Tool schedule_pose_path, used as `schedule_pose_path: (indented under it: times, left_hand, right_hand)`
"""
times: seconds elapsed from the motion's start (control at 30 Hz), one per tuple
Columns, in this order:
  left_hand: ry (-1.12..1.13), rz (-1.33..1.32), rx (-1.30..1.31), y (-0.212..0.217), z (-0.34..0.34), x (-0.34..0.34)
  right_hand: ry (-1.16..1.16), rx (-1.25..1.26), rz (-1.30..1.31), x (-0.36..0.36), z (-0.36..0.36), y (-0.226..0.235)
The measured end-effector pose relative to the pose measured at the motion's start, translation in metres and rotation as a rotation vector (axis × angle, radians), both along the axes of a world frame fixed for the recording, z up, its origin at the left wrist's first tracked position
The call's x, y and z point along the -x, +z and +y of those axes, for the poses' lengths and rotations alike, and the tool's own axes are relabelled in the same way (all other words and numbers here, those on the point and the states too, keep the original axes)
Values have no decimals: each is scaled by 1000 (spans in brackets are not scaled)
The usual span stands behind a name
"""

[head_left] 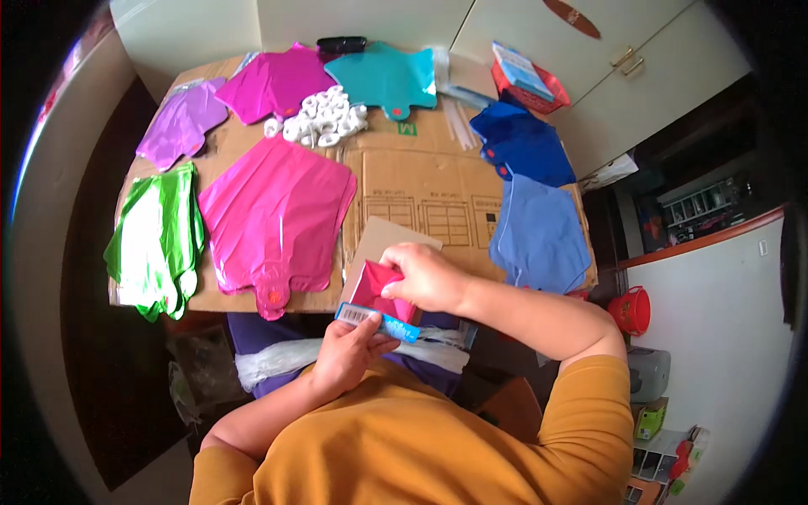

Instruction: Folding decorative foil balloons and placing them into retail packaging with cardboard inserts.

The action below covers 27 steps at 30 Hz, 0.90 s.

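My left hand (347,353) holds a clear packet with a blue header strip (377,321) by its lower edge. My right hand (425,276) pinches a folded red foil balloon (374,286) at the packet's mouth, close above my lap. A brown card insert (389,240) shows just behind the red balloon. Both hands sit at the near edge of a flattened cardboard sheet (425,181).
Flat foil balloons lie on the cardboard: pink (273,215), green (156,240), purple (181,122), magenta (273,82), teal (383,77), and blue (539,231) with darker blue (522,139). A pile of white rings (324,118) and a red basket (530,84) sit farther back. A red bucket (631,310) stands on the right.
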<state>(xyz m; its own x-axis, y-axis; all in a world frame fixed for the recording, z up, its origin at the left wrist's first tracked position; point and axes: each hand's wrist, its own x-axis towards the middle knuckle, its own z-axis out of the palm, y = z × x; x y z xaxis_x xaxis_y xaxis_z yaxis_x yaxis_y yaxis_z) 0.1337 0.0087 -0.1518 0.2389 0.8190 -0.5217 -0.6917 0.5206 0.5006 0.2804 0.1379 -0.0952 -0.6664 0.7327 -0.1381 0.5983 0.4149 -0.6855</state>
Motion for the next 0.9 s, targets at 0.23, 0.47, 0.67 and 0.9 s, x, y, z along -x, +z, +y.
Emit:
schedule_pose_path:
  times: [0.23,0.47,0.67,0.9]
  left_hand:
    - [-41,-9,81,7,5,4]
    - [-94,73,33,48,15,25]
    - [-98,182,-114,37,47,29]
    - [-227,313,-31,49,61,37]
  right_hand:
    - [128,-122,-312,3,27,18]
    - [-51,72,199,-22,206,56]
    - [-665,-481,-144,-50,383,21]
    - [-787,-465,-380,-27,405,-6]
